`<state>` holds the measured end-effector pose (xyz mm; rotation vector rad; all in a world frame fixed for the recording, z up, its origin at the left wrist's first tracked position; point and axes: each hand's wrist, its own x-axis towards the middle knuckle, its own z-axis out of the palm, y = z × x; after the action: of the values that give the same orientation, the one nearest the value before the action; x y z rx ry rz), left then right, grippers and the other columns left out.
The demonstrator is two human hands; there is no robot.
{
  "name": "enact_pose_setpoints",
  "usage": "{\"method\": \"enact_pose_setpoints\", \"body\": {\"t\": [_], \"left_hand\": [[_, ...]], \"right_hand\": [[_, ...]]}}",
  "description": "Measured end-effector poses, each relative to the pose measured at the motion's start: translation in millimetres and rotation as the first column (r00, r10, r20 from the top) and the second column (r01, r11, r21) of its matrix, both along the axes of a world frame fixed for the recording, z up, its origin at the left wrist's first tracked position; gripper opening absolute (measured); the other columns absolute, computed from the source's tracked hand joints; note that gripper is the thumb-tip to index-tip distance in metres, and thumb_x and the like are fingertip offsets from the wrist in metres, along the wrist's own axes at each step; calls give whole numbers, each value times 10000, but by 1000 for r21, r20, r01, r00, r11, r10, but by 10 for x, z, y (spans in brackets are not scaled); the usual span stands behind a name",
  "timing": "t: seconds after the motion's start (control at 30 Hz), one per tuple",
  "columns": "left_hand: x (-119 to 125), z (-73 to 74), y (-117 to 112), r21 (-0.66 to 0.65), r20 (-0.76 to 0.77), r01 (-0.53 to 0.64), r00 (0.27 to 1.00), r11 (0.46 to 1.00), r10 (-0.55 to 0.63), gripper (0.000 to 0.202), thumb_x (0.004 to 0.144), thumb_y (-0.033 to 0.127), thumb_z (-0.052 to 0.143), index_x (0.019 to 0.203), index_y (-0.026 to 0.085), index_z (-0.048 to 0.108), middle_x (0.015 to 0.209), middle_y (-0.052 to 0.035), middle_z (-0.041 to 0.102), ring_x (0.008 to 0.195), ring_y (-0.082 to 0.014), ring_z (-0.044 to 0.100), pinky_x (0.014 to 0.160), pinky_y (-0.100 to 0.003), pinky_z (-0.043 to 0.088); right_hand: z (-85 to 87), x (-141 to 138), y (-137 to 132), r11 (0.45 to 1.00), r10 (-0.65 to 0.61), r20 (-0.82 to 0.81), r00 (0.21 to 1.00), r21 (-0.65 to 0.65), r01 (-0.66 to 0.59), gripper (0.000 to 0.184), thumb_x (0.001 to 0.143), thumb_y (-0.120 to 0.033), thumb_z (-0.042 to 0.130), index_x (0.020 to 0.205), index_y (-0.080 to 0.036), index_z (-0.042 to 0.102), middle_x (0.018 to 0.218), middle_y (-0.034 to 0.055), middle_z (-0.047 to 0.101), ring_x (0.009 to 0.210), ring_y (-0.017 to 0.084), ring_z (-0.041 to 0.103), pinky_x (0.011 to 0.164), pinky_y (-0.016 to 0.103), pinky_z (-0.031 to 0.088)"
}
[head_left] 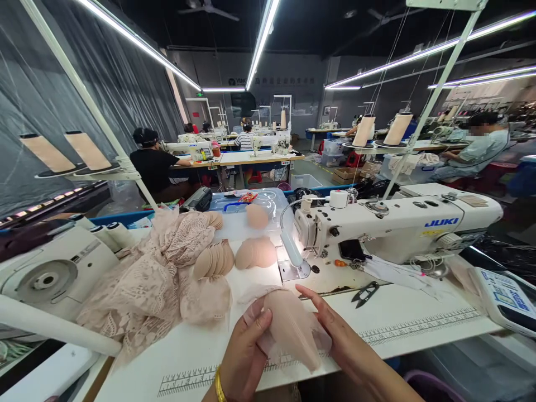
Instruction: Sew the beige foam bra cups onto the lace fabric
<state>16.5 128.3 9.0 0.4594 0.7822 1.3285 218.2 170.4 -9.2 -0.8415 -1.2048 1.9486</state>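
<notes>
- The padded cup (288, 329) is a soft peach-beige, veiled in sheer blush mesh.
- The lace heap (151, 273) is pale dusty pink, patterned with flowers and scalloped edges.
- The stacked cups (214, 259) are plain tan-beige, with no pattern.
- The tabletop (410, 307) is white, with a black ruler scale printed along its front.
- The sewing machine (397, 223) is white with blue lettering.
- The snips (365, 293) are black.
- The bangle (219, 385) is bright gold.
- The thread cones (86, 149) are beige.
- A co-worker's shirt (154, 167) is black.
</notes>
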Motion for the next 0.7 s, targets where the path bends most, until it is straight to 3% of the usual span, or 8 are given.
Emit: {"method": "enact_pose_setpoints", "body": {"t": [0.1,0.2,0.3,0.37,0.43,0.53,0.7], "left_hand": [[21,29,28,-4,8,-43,999,999,43,363,713,303,911,1031,154,819,1126,-132,784,1121,-330,689,1003,-383,530],[96,31,85,-20,-4,-125,992,992,125,374,705,326,919,1019,153,811,1104,-108,782,1091,-301,689,998,-367,525],[153,35,163,-146,23,-230,971,962,236,361,669,395,949,881,148,795,934,-63,780,892,-229,699,919,-338,553],[167,44,202,-211,87,-198,972,957,220,401,672,475,940,810,137,773,845,-52,760,795,-203,683,879,-332,568],[178,55,214,-172,126,-147,977,974,170,428,707,510,914,848,130,778,888,-68,763,831,-216,695,886,-332,571],[205,55,196,-52,64,-186,980,981,189,387,694,395,945,946,142,795,1027,-86,770,984,-254,710,922,-324,567],[231,22,173,-85,-3,-207,978,975,208,442,603,323,997,954,134,806,1065,-119,774,1070,-303,709,945,-356,577]], "right_hand": [[7,-53,-122,999,-28,-19,999,18,29,889,854,-706,721,1576,-331,364,1219,86,699,1083,292,659,975,438,498],[22,-152,-215,988,-157,-13,988,6,157,1007,784,-594,853,1585,-304,316,956,35,733,970,274,685,927,423,508],[5,-229,-255,969,-246,-30,969,8,246,1046,756,-554,889,1582,-306,297,892,13,737,953,263,698,923,409,511],[-24,-245,-261,958,-284,-42,958,12,285,1055,751,-557,891,1583,-313,290,938,29,754,954,267,706,915,412,517],[-57,-239,-255,951,-309,-42,950,8,310,1055,754,-556,888,1587,-319,286,974,46,761,935,274,714,884,417,531],[-95,-228,-240,946,-325,-49,945,2,325,1044,759,-540,888,1589,-319,296,1021,59,759,933,279,721,884,428,543],[-108,-255,-230,939,-342,-99,934,5,345,1031,752,-547,883,1587,-332,317,1124,71,748,1032,294,705,970,469,537]]}}
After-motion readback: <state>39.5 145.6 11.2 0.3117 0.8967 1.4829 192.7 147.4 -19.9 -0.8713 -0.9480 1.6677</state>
